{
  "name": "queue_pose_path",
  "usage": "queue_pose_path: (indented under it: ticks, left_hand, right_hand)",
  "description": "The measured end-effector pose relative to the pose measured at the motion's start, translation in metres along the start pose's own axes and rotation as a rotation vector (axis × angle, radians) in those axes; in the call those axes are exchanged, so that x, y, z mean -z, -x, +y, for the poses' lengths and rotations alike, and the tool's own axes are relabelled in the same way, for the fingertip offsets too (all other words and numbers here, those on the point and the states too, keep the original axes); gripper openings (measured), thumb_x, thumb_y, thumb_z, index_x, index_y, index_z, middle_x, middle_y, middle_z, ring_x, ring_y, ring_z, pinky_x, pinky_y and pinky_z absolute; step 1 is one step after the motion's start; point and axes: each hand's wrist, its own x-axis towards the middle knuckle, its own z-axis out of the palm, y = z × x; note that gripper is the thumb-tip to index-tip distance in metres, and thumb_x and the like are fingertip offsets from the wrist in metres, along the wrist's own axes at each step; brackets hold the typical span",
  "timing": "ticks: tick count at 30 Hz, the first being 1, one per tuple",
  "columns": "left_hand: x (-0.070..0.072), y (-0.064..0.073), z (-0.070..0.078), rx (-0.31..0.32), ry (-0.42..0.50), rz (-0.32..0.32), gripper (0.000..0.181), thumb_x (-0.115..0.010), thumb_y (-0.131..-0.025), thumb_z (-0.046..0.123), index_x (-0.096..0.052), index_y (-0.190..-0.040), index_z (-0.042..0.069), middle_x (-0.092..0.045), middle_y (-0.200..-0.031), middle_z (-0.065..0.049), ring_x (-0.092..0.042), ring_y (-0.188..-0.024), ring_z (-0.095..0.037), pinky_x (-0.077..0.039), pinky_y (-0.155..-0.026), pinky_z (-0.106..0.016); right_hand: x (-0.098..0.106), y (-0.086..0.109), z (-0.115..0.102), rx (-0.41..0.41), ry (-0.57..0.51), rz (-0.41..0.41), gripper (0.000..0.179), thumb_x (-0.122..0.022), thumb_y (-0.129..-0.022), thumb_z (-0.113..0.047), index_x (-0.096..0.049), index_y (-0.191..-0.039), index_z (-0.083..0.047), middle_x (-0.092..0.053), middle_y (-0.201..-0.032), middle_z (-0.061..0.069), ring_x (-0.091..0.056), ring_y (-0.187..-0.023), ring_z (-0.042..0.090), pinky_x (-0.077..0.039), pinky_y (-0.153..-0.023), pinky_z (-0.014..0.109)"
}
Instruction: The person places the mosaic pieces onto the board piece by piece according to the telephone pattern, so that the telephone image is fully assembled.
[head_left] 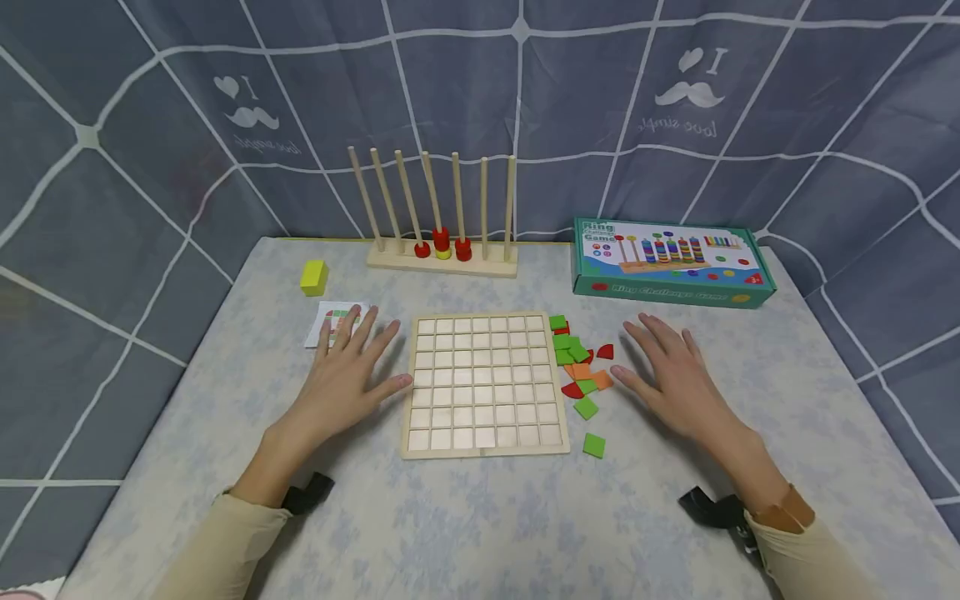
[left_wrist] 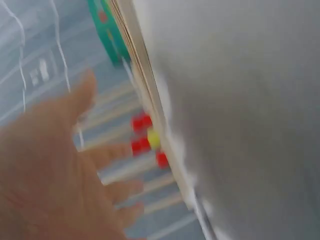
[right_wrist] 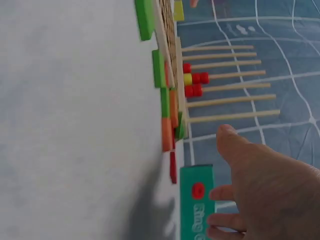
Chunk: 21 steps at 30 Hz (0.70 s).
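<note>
A square wooden grid board (head_left: pixel 483 385) lies on the table between both hands. My left hand (head_left: pixel 337 387), fingers spread, is held at the board's left edge, its fingertips overlapping a small printed card (head_left: pixel 330 321) in the head view. To the board's right is a loose pile of green, red and orange flat pieces (head_left: pixel 576 354), with one green square (head_left: pixel 594 445) lying apart, nearer the front. Just right of the pile, my right hand (head_left: pixel 667 383) has its fingers extended, the thumb toward the pieces. Nothing is held in either hand.
Behind the board stands a wooden peg rack (head_left: pixel 487 263) with several upright rods and a few red and yellow rings. A green Ring Challenge Game box (head_left: pixel 675 287) is at the back right, a yellow block (head_left: pixel 314 277) at the back left. A dark curtain (head_left: pixel 562 100) hangs behind the table.
</note>
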Motion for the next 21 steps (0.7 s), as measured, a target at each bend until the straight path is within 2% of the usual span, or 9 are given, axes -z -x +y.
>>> queue_pose_path:
  ticks: [4,8,12,16,21]
  left_hand:
    - [-0.008,-0.011,0.014,-0.042,0.03,-0.048,0.085,-0.064,-0.101,0.057,-0.032,-0.168,0.015,-0.017,-0.175,-0.021,-0.005,-0.163,-0.044,0.001,-0.127,-0.07]
    - [-0.013,-0.012,0.02,-0.063,0.104,-0.086,0.084,-0.066,-0.101,0.055,-0.033,-0.167,0.014,-0.019,-0.175,-0.02,-0.006,-0.164,-0.042,0.0,-0.128,-0.068]
    - [-0.019,-0.008,0.016,-0.066,0.153,-0.102,0.085,-0.068,-0.1,0.052,-0.034,-0.166,0.011,-0.02,-0.175,-0.021,-0.008,-0.163,-0.044,-0.003,-0.129,-0.068]
    - [-0.027,-0.005,0.006,-0.073,0.17,-0.111,0.087,-0.068,-0.101,0.051,-0.03,-0.168,0.01,-0.018,-0.176,-0.019,-0.008,-0.164,-0.042,-0.006,-0.131,-0.063]
    - [-0.036,-0.005,0.0,-0.072,0.232,-0.11,0.087,-0.067,-0.101,0.053,-0.027,-0.169,0.015,-0.015,-0.177,-0.014,-0.006,-0.165,-0.038,-0.011,-0.131,-0.061]
  right_hand:
    - [0.009,-0.016,-0.011,0.03,-0.034,-0.051,0.072,-0.071,-0.101,-0.04,-0.045,-0.16,-0.007,-0.037,-0.166,0.023,-0.031,-0.155,0.043,-0.017,-0.122,0.075]
    - [0.009,-0.037,-0.023,0.059,-0.088,-0.09,0.069,-0.071,-0.102,-0.035,-0.045,-0.159,-0.006,-0.039,-0.165,0.023,-0.033,-0.154,0.044,-0.019,-0.125,0.071]
    - [0.004,-0.06,-0.036,0.061,-0.154,-0.116,0.065,-0.07,-0.103,-0.032,-0.048,-0.157,-0.004,-0.043,-0.163,0.022,-0.038,-0.151,0.044,-0.029,-0.123,0.065]
    - [-0.006,-0.087,-0.048,0.071,-0.219,-0.148,0.055,-0.071,-0.103,-0.026,-0.056,-0.149,0.001,-0.053,-0.154,0.022,-0.047,-0.145,0.042,-0.04,-0.119,0.061]
    - [-0.02,-0.106,-0.057,0.063,-0.205,-0.185,0.043,-0.074,-0.101,-0.017,-0.066,-0.137,0.005,-0.066,-0.136,0.023,-0.059,-0.13,0.04,-0.05,-0.11,0.055]
